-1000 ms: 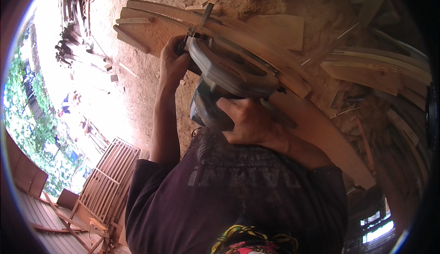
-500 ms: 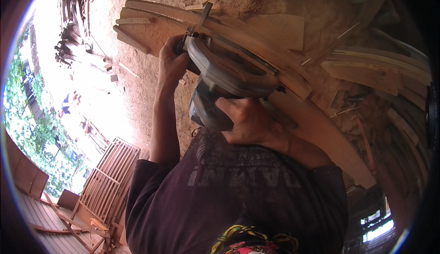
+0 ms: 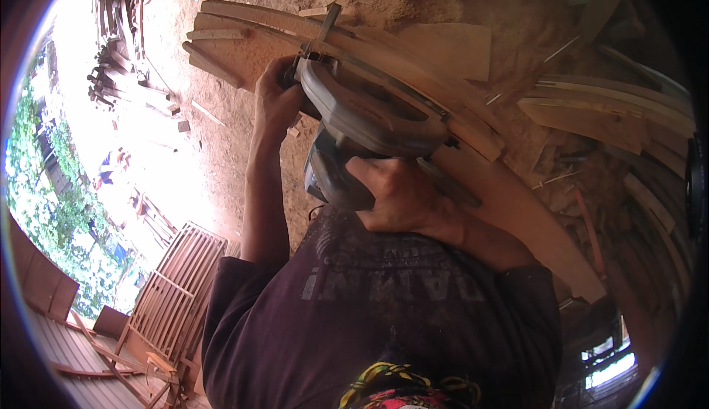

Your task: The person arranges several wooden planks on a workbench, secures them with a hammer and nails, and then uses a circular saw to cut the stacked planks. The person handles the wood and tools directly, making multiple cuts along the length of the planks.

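A circular saw point(image 3: 365, 114) with a grey blade guard and a dark, bluish body rests on a long wooden plank point(image 3: 413, 69). My right hand point(image 3: 402, 191) is wrapped round its rear handle, close against my shirt. At the front of the saw, my left hand point(image 3: 279, 95) is closed round a part by the base, near a metal guide bar point(image 3: 329, 25) that sticks out over the wood. The left fingertips are partly hidden behind the saw. The blade and its contact with the wood are out of sight. A wide board point(image 3: 528, 210) runs under and past my right forearm.
Sawdust point(image 3: 384, 3) and small offcuts cover the ground ahead. Curved cut boards point(image 3: 613, 117) are stacked at the right. A slatted wooden frame point(image 3: 177, 283) stands at the lower left, and a pile of timber point(image 3: 122, 77) lies at the bright upper left.
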A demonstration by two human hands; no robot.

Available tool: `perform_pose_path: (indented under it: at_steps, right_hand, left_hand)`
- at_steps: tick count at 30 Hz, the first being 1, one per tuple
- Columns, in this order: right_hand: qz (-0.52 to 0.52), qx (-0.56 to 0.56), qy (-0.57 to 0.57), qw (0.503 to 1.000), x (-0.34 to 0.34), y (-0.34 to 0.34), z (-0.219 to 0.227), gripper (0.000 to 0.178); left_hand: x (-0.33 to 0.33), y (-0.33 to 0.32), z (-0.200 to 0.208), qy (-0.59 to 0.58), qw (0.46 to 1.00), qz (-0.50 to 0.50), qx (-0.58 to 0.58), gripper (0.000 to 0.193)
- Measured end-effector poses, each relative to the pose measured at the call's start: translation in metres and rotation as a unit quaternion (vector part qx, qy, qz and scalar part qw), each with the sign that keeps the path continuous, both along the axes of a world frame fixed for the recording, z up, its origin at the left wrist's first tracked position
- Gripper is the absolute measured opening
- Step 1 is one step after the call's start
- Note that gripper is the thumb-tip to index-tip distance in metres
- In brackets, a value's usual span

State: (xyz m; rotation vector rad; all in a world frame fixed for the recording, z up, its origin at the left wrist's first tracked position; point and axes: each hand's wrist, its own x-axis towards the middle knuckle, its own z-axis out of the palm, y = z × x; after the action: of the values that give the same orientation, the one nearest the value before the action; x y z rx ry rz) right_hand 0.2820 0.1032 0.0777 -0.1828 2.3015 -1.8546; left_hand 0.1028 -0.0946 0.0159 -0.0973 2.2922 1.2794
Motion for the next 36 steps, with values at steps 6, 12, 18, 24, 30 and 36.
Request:
perform_pose_path:
  at_steps: [6, 12, 18, 24, 30, 36]
  right_hand:
    - [0.003, -0.007, -0.013, 1.0, 0.0, 0.001, 0.002, 0.037]
    - [0.004, -0.015, -0.017, 1.0, 0.001, 0.001, 0.002, 0.038]
    - [0.012, -0.014, -0.025, 0.999, 0.0, 0.002, 0.002, 0.041]
    - [0.01, -0.007, -0.02, 1.0, -0.001, 0.002, 0.003, 0.038]
    - [-0.004, -0.012, -0.002, 1.0, -0.003, 0.001, 0.005, 0.034]
    - [-0.017, -0.001, 0.014, 1.0, -0.002, -0.003, -0.002, 0.029]
  left_hand:
    - [0.0, 0.006, 0.008, -0.014, 1.0, 0.009, 0.002, 0.041]
    - [0.0, 0.005, 0.012, -0.031, 0.999, -0.001, -0.01, 0.043]
    - [-0.001, 0.0, 0.008, -0.032, 0.999, -0.007, -0.001, 0.044]
    - [0.0, 0.0, 0.005, -0.038, 0.999, 0.006, 0.023, 0.042]
    - [-0.001, -0.004, 0.001, -0.01, 1.0, 0.014, 0.022, 0.042]
    - [-0.003, -0.001, 0.009, -0.029, 1.0, -0.005, 0.001, 0.042]
